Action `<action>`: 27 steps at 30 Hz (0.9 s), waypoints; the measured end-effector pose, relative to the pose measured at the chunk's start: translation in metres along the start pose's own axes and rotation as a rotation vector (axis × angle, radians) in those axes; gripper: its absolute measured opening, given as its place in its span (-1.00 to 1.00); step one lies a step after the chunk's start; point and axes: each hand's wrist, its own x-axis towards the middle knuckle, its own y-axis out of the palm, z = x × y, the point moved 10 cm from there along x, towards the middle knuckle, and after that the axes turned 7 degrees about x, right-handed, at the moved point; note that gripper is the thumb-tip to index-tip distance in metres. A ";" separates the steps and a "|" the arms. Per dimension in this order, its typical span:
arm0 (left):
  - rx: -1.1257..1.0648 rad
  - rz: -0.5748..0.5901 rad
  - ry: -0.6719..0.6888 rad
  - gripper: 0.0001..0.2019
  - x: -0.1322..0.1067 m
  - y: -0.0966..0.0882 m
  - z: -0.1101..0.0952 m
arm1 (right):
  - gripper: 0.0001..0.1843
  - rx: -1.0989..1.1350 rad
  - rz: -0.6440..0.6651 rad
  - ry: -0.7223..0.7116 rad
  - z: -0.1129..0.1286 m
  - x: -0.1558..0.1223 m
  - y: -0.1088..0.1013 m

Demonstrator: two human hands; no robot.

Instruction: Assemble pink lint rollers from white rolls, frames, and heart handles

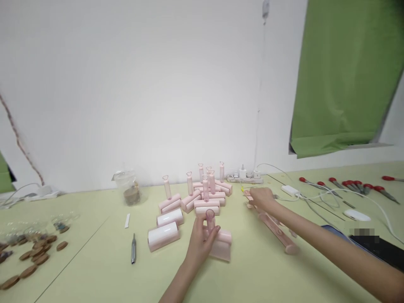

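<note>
My left hand (202, 240) is closed around the upright handle of a pink lint roller (221, 244) that stands on the pale green table (94, 269). My right hand (260, 198) reaches forward to the right, palm down, its fingers curled over a small pink part (248, 196) on the table. A long pink piece (279, 233) lies under my right forearm. Behind my left hand stands a cluster of several pink lint rollers (205, 195) with upright handles. Two rollers with white rolls (164, 235) lie in front of them.
A grey pen-like tool (133, 249) and a white strip (127, 220) lie left of the rollers. A plastic bag (131, 189) sits by the wall. Brown discs (31, 252) are at far left. A power strip (244, 179), cables, red-handled tools (350, 185) and a dark device (378, 248) are at right.
</note>
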 end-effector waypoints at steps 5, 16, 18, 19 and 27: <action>0.160 -0.094 0.213 -0.72 -0.007 0.000 -0.016 | -0.41 0.410 0.013 -0.355 0.078 -0.069 0.003; -0.057 0.130 -0.046 -0.10 -0.003 0.006 0.032 | -0.76 0.883 -0.193 -0.337 0.086 -0.079 0.011; -0.154 0.261 -0.152 -0.17 -0.009 0.022 0.044 | -0.73 0.904 -0.163 -0.329 0.081 -0.077 0.014; -0.176 0.279 -0.180 -0.19 -0.011 0.025 0.047 | -0.71 0.910 -0.147 -0.329 0.080 -0.078 0.015; -0.007 0.271 -0.256 -0.34 -0.010 0.019 0.069 | -0.65 1.249 -0.489 -0.156 0.037 -0.088 -0.027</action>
